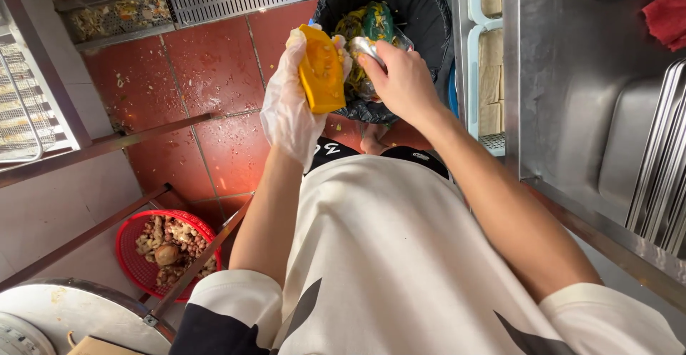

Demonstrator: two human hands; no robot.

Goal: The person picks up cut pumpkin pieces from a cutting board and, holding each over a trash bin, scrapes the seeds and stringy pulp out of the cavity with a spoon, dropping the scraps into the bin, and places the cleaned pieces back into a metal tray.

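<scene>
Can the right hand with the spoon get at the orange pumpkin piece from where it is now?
Probably yes: the right hand holds the spoon right beside the pumpkin piece, which the gloved left hand holds over the black bin, with nothing between.

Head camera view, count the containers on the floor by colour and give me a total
Black waste bin: 1
Red plastic basket: 1
Total: 2

The gloved left hand holds an orange squash piece above the bin; the bare right hand holds a metal spoon.
</scene>
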